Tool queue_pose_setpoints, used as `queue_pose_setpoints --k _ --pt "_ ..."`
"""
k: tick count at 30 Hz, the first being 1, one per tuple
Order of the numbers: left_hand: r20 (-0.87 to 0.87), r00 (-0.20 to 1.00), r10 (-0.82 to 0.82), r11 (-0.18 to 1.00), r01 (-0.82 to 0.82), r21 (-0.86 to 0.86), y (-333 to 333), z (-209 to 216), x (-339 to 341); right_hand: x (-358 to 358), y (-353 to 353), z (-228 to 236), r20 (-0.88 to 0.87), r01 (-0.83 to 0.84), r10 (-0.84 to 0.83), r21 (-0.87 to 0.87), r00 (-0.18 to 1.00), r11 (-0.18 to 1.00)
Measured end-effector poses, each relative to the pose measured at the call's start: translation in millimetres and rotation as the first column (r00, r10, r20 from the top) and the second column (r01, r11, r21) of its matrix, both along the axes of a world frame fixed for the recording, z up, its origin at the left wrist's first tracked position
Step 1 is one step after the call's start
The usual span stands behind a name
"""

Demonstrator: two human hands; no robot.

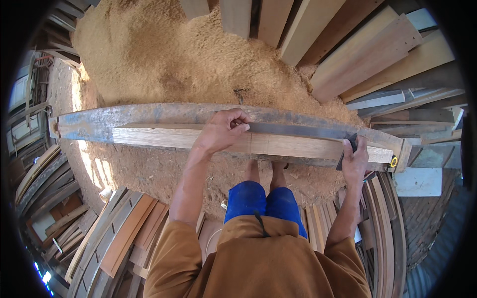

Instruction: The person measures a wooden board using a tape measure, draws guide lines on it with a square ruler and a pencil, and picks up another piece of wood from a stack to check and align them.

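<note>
A long pale wooden board (293, 146) lies lengthwise on a worn, weathered beam. Along the board's far edge runs the dark, straight metal blade of what looks like a try square (303, 130). My left hand (221, 131) has its thumb and index finger pinched at the blade's left end, above the board. At the other end my right hand (355, 156) is closed around the square's black handle, thumb on top. Faint lines cross the board just right of my left hand. A yellow and black tape measure (394, 161) sits at the board's right end.
The weathered beam (89, 124) spans the view from left to right. Beyond it rises a heap of sawdust (169, 59). Planks (367, 57) lean at the far right, and stacked boards (124, 233) stand on both sides of me. A white panel (418, 182) lies at the right.
</note>
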State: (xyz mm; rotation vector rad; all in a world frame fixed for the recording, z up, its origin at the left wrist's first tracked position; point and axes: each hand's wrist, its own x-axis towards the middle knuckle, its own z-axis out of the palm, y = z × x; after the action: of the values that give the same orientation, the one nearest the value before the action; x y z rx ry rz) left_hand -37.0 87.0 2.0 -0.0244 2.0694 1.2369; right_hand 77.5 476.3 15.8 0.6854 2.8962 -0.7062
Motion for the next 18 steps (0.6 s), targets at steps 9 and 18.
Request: queue_pose_setpoints --k 9,18 --pt "0.002 1.0 -0.022 0.999 0.022 -0.032 -3 -16 5 1 -3 -10 -0.051 -0.004 0.005 0.018 0.999 1.0" --pt "0.005 0.999 -0.043 0.999 0.043 -0.034 -3 -16 3 2 -2 -11 -0.023 -0.012 0.014 0.051 1.0 0.999"
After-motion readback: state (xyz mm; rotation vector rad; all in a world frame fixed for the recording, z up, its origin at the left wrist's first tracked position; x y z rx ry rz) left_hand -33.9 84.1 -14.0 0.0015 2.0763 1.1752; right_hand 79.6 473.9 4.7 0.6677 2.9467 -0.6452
